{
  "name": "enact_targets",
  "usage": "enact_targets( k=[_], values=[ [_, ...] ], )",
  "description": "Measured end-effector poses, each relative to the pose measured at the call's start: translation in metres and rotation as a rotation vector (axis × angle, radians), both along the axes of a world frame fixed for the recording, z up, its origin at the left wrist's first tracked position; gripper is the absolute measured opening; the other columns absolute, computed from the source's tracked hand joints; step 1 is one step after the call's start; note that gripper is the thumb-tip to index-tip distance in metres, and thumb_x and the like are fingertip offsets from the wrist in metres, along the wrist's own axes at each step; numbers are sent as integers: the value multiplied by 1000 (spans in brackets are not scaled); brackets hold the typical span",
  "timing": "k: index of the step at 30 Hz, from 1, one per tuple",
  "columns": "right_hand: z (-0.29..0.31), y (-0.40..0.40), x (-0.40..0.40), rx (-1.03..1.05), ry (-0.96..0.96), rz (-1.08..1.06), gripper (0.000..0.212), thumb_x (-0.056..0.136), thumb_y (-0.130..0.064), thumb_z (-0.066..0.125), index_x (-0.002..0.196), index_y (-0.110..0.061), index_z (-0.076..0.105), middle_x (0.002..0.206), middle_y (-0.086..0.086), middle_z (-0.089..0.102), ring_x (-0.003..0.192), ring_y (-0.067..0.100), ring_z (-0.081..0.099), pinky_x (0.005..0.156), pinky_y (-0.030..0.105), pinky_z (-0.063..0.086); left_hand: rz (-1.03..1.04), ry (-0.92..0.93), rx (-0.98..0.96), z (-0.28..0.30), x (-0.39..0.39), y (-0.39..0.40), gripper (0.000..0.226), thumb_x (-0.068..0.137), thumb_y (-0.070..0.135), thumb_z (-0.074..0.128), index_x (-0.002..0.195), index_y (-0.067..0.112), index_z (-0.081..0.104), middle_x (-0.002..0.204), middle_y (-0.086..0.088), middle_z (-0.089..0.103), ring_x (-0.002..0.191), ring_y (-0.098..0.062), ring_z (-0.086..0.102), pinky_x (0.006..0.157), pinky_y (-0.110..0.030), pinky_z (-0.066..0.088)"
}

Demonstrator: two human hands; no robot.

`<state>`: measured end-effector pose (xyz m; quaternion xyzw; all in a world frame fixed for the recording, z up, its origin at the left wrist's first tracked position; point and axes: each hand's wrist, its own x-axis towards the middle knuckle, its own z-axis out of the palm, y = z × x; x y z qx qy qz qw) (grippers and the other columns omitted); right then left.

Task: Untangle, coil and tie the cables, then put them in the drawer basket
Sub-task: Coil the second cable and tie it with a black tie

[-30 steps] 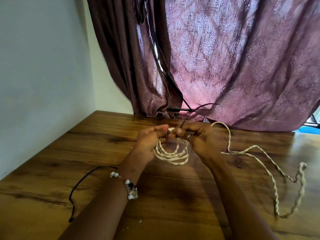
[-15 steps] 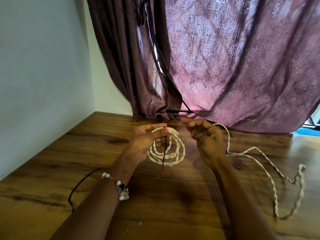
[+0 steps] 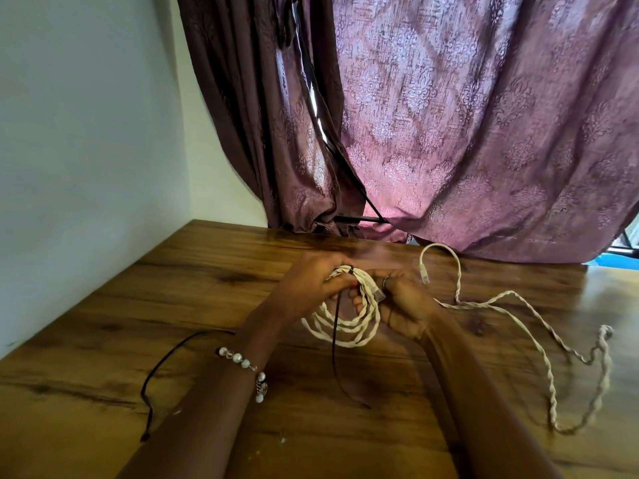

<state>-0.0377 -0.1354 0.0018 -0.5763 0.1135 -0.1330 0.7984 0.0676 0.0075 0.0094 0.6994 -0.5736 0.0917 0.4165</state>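
Where the brown wooden tabletop [image 3: 103, 340] lies nearest, a thin black cord [image 3: 152, 382] is found at the left, beside a beaded pearl bracelet [image 3: 245, 366] worn on the left wrist. Farther on, a coil of cream twisted cable [image 3: 345, 326] is gripped at its top by the left hand [image 3: 311, 285], with fingers curled round it; it is pinched at its side by the right hand [image 3: 401, 302]. A black tie strap [image 3: 334, 340] is hung down across the coil. Loose cream cable [image 3: 553, 344] is trailed rightward. A mauve patterned curtain [image 3: 466, 115] is hung behind.
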Motion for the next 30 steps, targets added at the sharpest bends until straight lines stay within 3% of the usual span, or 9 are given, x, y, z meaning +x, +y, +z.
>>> enact_targets(
  k=[4, 7, 10, 16, 18, 21, 23, 27, 30],
  values=[
    [4, 1, -6, 73, -65, 105, 35, 86, 19, 28, 96, 10, 60, 64, 21, 62, 48, 22, 61, 47, 28, 54, 1, -104, -75, 1, 0, 1, 29, 88, 27, 62, 109, 7, 68, 96, -6, 71, 82, -8, 60, 70, -15, 41],
    [4, 8, -10, 18, -58, 131, 18, 69, 10, 57, 79, 5, 70, 57, 16, 61, 44, 17, 58, 43, 22, 51, -35, -157, -121, -2, -2, -2, 33, 89, 29, 56, 109, 5, 67, 98, -7, 71, 88, -15, 64, 75, -24, 45],
    [4, 13, -14, 15, -24, 150, 16, 52, -5, 72, 68, -1, 74, 55, 11, 63, 47, 16, 61, 45, 21, 50, -73, -183, -120, -4, -4, -4, 41, 90, 36, 52, 111, 4, 67, 101, -7, 71, 90, -13, 64, 77, -15, 41],
    [-4, 6, -7, -17, 24, 59, 13, 65, 5, 63, 65, -2, 75, 60, 12, 68, 45, 14, 62, 42, 21, 52, -67, -120, -166, -8, -5, -6, 46, 87, 42, 48, 109, 6, 69, 99, -5, 72, 90, -15, 66, 78, -24, 46],
    [-5, 5, -8, -22, -53, 71, 11, 61, -2, 72, 71, -4, 76, 69, 11, 72, 57, 15, 68, 52, 23, 56, -85, -6, -205, -8, -6, -7, 42, 87, 41, 53, 109, 9, 69, 96, 1, 72, 85, -11, 67, 74, -23, 49],
    [-8, 0, -5, -114, -157, 17, 17, 81, 8, 54, 87, 3, 69, 78, 10, 73, 72, 19, 69, 64, 26, 57, -129, 140, -231, -9, -6, -9, 28, 87, 29, 62, 107, 11, 69, 89, 7, 71, 78, -1, 66, 69, -17, 48],
    [-7, -2, -2, -225, -176, -54, 17, 85, 14, 50, 95, 10, 64, 82, 14, 72, 74, 22, 69, 70, 30, 58, -165, 289, -224, -10, -5, -9, 24, 87, 23, 64, 107, 11, 70, 83, -2, 72, 70, -10, 67, 62, -22, 51],
    [-6, -7, -4, -108, -184, -103, 37, 82, 27, 37, 83, 3, 65, 77, 20, 71, 65, 24, 69, 65, 36, 59, -281, 462, -153, -9, -5, -6, 20, 87, 14, 66, 105, 9, 71, 78, -2, 73, 54, -19, 59, 50, -24, 49],
    [-2, -3, -7, -129, -179, -135, 39, 78, 32, 31, 83, 8, 61, 71, 16, 72, 62, 21, 70, 59, 31, 59, -320, 526, -130, -9, -5, -6, 21, 83, 9, 68, 103, 1, 72, 81, -2, 74, 51, -22, 56, 49, -29, 49]
  ],
)
